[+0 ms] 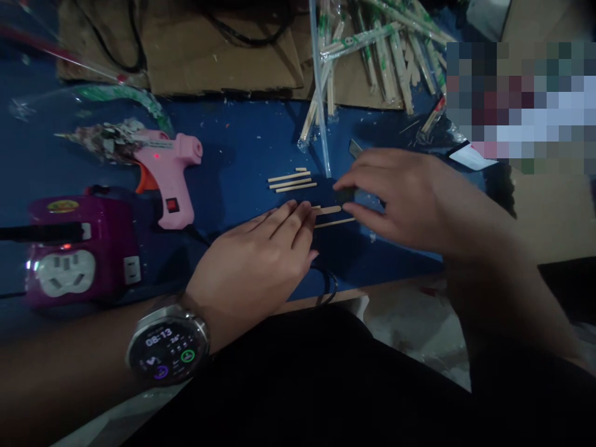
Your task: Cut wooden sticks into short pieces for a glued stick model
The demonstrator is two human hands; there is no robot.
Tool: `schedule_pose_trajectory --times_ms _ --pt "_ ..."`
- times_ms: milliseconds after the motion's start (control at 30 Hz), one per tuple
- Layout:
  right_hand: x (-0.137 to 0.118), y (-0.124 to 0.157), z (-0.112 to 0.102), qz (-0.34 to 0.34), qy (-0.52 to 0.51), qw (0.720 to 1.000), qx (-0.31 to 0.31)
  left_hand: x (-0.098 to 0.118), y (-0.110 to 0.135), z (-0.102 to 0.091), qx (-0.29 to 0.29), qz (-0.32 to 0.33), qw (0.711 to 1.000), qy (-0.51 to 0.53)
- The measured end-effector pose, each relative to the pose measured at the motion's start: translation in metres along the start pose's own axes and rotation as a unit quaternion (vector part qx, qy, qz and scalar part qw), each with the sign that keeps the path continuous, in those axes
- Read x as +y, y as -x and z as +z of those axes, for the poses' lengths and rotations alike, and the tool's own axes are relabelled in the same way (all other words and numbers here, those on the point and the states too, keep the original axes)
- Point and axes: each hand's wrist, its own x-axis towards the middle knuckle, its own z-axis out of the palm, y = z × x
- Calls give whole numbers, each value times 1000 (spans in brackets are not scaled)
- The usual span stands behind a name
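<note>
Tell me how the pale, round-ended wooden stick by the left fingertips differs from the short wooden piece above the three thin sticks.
The pale, round-ended wooden stick shows a longer, broader stretch than the short wooden piece. The stick is partly covered by the left hand; the short piece lies uncovered. The stick sits lower in the view, the short piece higher. Both are pale wood on the blue tabletop.

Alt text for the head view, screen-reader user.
A person's left hand lies over thin wooden sticks on a blue tabletop; the right hand is near their ends, thumb and forefinger apart. At left are a pink glue gun and purple power socket; beyond, wrapped sticks lie partly over cardboard.
</note>
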Motion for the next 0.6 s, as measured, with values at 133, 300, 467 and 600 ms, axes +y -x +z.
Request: schedule_pose_trajectory --times_ms 133,300,467,600 --pt "-4 -16 9 -52 2 998 -43 0 1 0 27 -2 1000 -7" --pt "3 -16 20 -84 -23 995 -38 -1 2 -1 47 8 999 -22" --pt "7 -10 24 -84 -43 996 -8 -4 3 -2 49 13 999 -13" --pt "6 -7 24 -69 -52 996 -5 -8 0 -5 57 21 998 3"
